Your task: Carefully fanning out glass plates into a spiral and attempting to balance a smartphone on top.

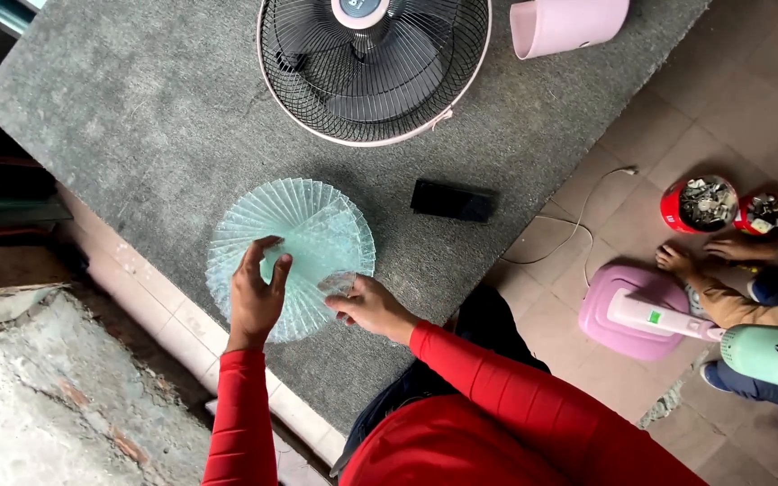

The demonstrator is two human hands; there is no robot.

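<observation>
Red sleeves: nearest the camera, lower centre of the frame; both arms reach up-frame onto the bench (119,117).
Left hand (257,292): rests on the pale green ribbed fan blade (303,225), lower-left part of the disc; fingers (251,256) spread apart and pressed flat on the hub area, not closed round anything.
Right hand (369,306): at the lower-right rim of the fan blade; fingers (339,297) pinched together on the rim edge.
Fan blade location: lying flat on the grey bench, centre-left of the frame, near the bench's lower edge, well apart from the fan guard.
Fan guard (375,67): black wire cage with pink rim, upper centre, lying on the bench; dark blades visible inside.
Black box (453,200): small, flat, right of the fan blade, apart from it.
Pink housing (569,22): upper right of the bench, partly cut off by the frame edge.
Floor items: pink fan base (628,315) and pale green motor body (776,355), lower right; two red tins (701,204) of small metal parts, right.
Other person: seated on the floor at the right edge, hands near the tins.
Risk 1: the thin translucent ribs look brittle; a hard pinch at the rim could probably crack one.
Risk 2: the blade sits near the bench edge; a sideways push from either hand could slide it off to the floor.
Risk 3: the white cable (578,225) trails across the floor and could snag a foot.
</observation>
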